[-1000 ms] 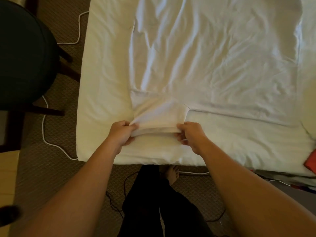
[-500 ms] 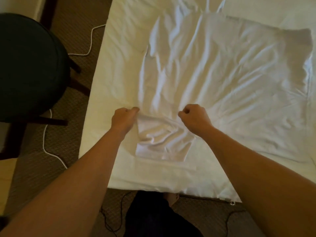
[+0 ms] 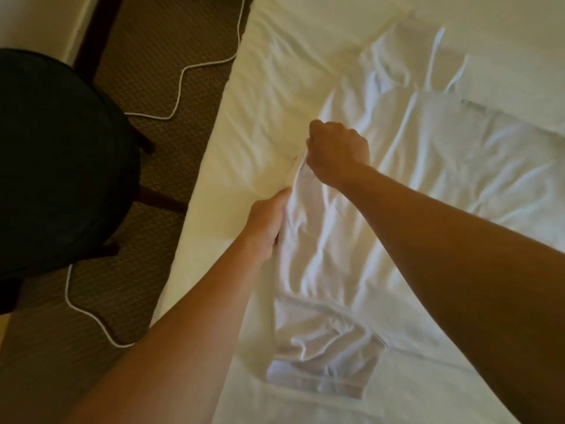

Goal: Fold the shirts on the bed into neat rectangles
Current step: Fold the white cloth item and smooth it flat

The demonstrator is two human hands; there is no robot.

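I saw a white shirt [image 3: 412, 191] spread wrinkled across the white bed [image 3: 266, 96], its body running away toward the upper right and one sleeve [image 3: 324, 359] lying crumpled near the bed's near edge. The left hand [image 3: 269, 221] lay along the shirt's left edge, with its fingers tucked against or under the cloth; they seemed to grip that edge, but the fingers were hidden, so I could not tell how tightly they closed. The right hand [image 3: 336, 151] was farther up the same edge, curled into a fist, and it pinched a fold of the fabric where a ridge of cloth rose to the knuckles. Both forearms reached in from the bottom of the view, the right one crossing over the lower part of the shirt. The two hands were near each other along the left margin of the shirt.

To the left of the bed, a dark round chair [image 3: 61, 166] stood on the brown patterned carpet [image 3: 146, 41]. A white cable [image 3: 180, 84] snaked over the carpet between the chair and the bed's side. The view was slightly blurred.
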